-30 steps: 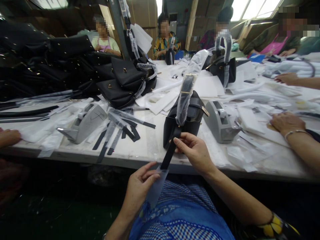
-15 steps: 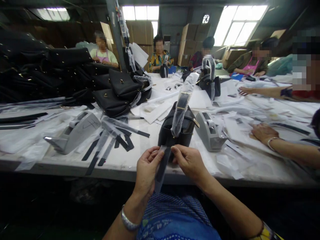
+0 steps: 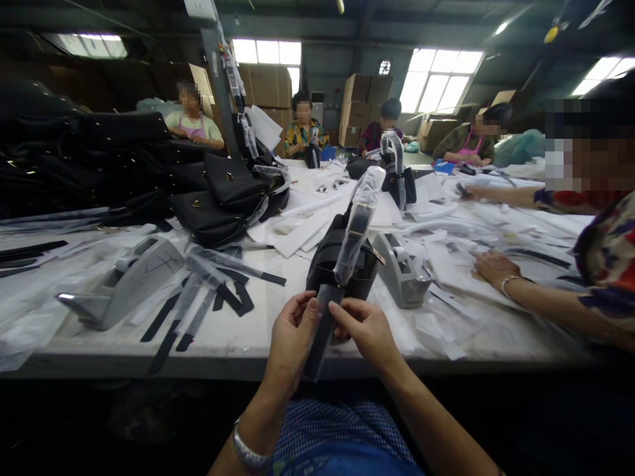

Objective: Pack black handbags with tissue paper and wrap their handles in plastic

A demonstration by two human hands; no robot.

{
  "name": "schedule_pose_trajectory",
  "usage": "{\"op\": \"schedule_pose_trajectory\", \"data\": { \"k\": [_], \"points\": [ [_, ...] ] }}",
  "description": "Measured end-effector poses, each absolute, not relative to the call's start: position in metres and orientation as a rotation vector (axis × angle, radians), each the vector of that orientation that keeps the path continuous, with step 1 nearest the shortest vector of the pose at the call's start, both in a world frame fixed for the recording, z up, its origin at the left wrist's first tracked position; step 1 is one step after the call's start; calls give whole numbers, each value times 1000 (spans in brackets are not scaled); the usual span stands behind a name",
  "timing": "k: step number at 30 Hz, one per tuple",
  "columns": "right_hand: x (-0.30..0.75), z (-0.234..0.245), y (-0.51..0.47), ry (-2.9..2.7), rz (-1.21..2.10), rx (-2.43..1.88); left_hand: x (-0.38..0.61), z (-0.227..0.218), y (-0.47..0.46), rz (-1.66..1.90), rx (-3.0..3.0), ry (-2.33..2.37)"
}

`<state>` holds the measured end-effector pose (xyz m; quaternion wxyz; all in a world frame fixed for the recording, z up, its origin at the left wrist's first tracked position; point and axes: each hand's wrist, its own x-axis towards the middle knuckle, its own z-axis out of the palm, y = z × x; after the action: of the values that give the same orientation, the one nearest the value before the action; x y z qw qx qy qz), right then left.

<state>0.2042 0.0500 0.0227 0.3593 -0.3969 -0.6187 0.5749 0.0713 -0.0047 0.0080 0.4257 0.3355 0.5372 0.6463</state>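
Observation:
Between my hands hangs a black strap (image 3: pixel 322 330) with a clear plastic film over it, its lower end past the table edge. My left hand (image 3: pixel 294 330) pinches the strap's left side, thumb up along it. On the opposite side my right hand (image 3: pixel 364 327) grips its edge between thumb and fingers, some of them hidden behind it. Just beyond stands a black handbag (image 3: pixel 322 261), upright on the table. A plastic-wrapped strap with a buckle (image 3: pixel 358 221) rises from the bag, tilted to the right.
Grey tape dispensers stand left (image 3: pixel 133 277) and right (image 3: pixel 404 271) of the bag. Several black straps (image 3: pixel 228 281) lie at the left, before piled black handbags (image 3: pixel 218 195). A co-worker's hand (image 3: pixel 496 270) rests on white sheets at the right. Other people sit across the table (image 3: pixel 268 330).
My right thumb has moved down and left along the strap. The film now lies flatter over the strap. The view has tilted up, showing more of the ceiling.

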Motion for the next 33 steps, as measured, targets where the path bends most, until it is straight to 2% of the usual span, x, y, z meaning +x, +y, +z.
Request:
{"op": "schedule_pose_trajectory", "data": {
  "k": [5,12,15,18,23,27,33],
  "points": [
    [203,24,52,-1678,1356,-1020,70,-3,-17,1556,954,1472],
    [194,18,58,-1619,1261,-1100,78,-8,-19,1773,1189,1663],
    [190,19,58,-1514,1387,-1089,76,-12,-21,1826,1617,1766],
    [189,21,57,-1420,1508,-1018,72,-15,-22,1701,2197,1933],
    [191,28,53,-1678,1305,-1031,66,-11,-25,1523,2519,2004],
    [192,27,53,-1705,1319,-1032,66,-4,-36,1533,2375,1826],
    [195,22,58,-1644,1458,-977,55,12,-45,1698,1259,1760]
  ]
}}
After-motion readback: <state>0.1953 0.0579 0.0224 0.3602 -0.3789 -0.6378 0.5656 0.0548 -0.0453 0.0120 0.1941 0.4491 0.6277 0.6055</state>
